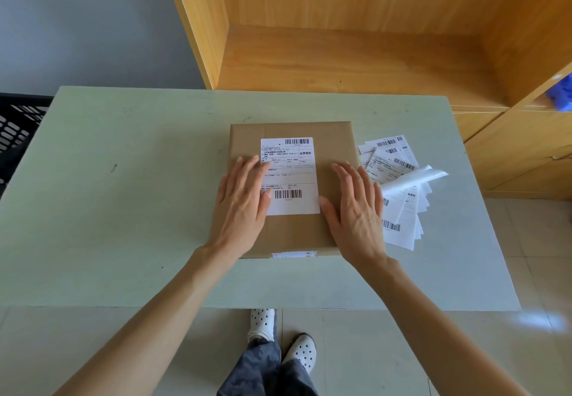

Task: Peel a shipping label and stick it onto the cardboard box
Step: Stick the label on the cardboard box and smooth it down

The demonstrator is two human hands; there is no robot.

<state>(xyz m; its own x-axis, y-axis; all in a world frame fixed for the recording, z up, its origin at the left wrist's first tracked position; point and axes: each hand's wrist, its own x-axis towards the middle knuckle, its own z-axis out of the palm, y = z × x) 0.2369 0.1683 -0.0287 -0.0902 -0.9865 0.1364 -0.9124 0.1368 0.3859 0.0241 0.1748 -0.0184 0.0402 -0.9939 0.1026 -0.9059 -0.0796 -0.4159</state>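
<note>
The white rectangular shipping label with black barcodes (pixel 290 175) lies flat on the top face of the brown cardboard box (pixel 332 135), set upright and roughly centred, a little toward the far side. It looks fully down, with no lifted corner that I can see, so I judge the sticking is nearly finished and only the pressing remains.

My left hand (pixel 244 200) lies flat and unclenched, fingers spread, its fingertips and thumb overlapping the label's left edge, which I take to be there to rub that edge down. My right hand (pixel 356 206) is also flat and loose, grasping nothing, palm on the cardboard just beside the label's right edge; I think it steadies the box so it does not slide while the other presses.

The box sits near the middle of the pale green bench (pixel 123 194), a strip of white tape (pixel 294 254) showing on its near side. Toward the right edge of the bench a fanned stack of spare white labels (pixel 399 210) lies within easy reach, and across it rests a curled, glossy strip of backing paper (pixel 414 182), put aside where it cannot catch the adhesive.
</note>
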